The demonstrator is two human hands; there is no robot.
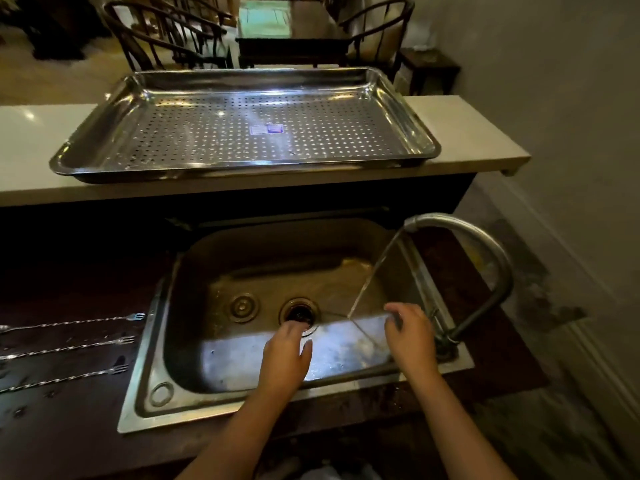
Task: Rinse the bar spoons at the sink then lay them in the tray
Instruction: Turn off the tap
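Both my hands hold one thin bar spoon point(341, 316) level over the steel sink point(194, 341). My left hand point(286, 351) grips one end near the drain; my right hand point(410, 336) pinches the other end by the tap base. Water from the curved tap point(485, 244) falls onto the middle of the spoon. Three more twisted bar spoons with fork ends point(72, 322) point(69, 348) point(65, 377) lie side by side on the dark wet counter left of the sink. The perforated steel tray point(83, 147) sits on the raised white ledge behind, with nothing in it.
The white ledge point(478, 133) ends at the right beside a grey wall. Dark chairs point(166, 36) and a table stand beyond it. A round drain point(299, 313) and a smaller plug fitting point(243, 307) mark the sink floor.
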